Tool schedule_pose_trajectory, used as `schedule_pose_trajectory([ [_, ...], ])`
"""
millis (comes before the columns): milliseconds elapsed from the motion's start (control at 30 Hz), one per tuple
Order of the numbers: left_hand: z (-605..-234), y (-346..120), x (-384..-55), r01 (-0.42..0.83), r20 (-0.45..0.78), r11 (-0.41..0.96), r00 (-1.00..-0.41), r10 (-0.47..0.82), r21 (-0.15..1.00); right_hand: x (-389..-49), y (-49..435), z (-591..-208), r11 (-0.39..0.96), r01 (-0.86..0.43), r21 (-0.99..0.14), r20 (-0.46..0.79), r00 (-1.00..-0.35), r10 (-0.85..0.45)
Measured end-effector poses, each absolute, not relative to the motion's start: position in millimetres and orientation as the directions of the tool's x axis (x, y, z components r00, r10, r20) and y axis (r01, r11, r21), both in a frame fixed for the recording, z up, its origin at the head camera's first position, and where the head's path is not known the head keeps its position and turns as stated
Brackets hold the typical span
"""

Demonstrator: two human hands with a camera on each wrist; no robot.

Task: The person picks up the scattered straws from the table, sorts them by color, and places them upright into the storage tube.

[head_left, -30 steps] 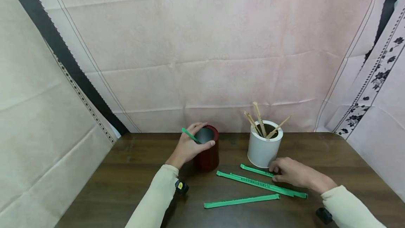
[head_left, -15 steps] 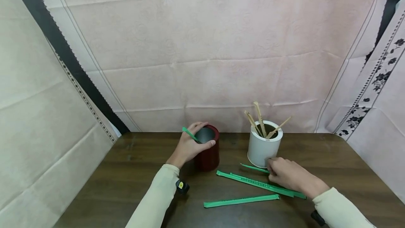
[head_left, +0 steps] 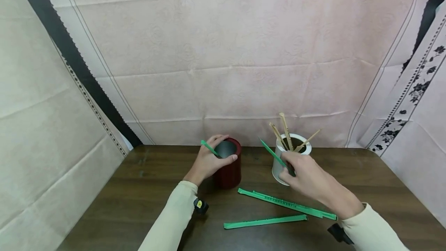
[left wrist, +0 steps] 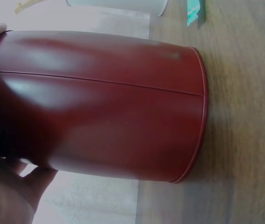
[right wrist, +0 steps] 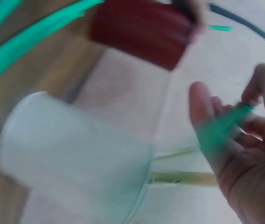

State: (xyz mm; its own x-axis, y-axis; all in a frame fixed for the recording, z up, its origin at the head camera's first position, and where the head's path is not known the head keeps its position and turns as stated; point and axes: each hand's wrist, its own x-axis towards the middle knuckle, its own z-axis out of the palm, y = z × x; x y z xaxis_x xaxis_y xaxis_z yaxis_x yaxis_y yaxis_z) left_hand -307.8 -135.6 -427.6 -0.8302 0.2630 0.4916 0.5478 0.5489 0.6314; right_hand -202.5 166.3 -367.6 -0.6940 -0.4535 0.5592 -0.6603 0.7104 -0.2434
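Note:
My left hand [head_left: 205, 162] grips the dark red cylindrical cup [head_left: 228, 175] near its rim, thumb on the near side and fingers round the far side. One long thin green packet [head_left: 208, 147] leans out of this cup. My right hand [head_left: 311, 177] is raised in front of the white cup [head_left: 276, 170], pinching another slim green packet [head_left: 270, 151] that points up and to the left. In the right wrist view the held packet [right wrist: 221, 128] is blurred between thumb and fingers. Several thin yellow packets [head_left: 286, 133] stand in the white cup.
On the brown wooden table [head_left: 167, 204], two green printed packets [head_left: 278, 201] lie overlapping, and a single green packet [head_left: 265, 222] lies nearer the front. A pale cloth [head_left: 223, 69] hangs behind the table's far edge.
My right hand has picked a green packet off the table beside the white cup and lifted it up and to the left. My left hand stays at the red cup.

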Motion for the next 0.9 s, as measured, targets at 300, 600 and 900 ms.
schedule_pose_trajectory([
  [300, -429.5, -136.2, -308.8, 0.525, 0.475, 0.559, -0.844, 0.247, 0.642, -204.8, 127.5, -316.3, 0.597, -0.723, -0.349, 0.679, -0.634, -0.370],
  [600, -428.2, -133.8, -310.3, 0.547, 0.503, 0.549, -0.829, 0.246, 0.632, -221.5, 85.3, -284.9, 0.476, -0.814, -0.331, 0.825, -0.495, -0.273],
  [900, -429.0, -133.2, -310.8, 0.514, 0.467, 0.536, -0.853, 0.233, 0.670, -249.5, 56.9, -301.0, 0.455, -0.775, -0.438, 0.764, -0.588, -0.265],
])
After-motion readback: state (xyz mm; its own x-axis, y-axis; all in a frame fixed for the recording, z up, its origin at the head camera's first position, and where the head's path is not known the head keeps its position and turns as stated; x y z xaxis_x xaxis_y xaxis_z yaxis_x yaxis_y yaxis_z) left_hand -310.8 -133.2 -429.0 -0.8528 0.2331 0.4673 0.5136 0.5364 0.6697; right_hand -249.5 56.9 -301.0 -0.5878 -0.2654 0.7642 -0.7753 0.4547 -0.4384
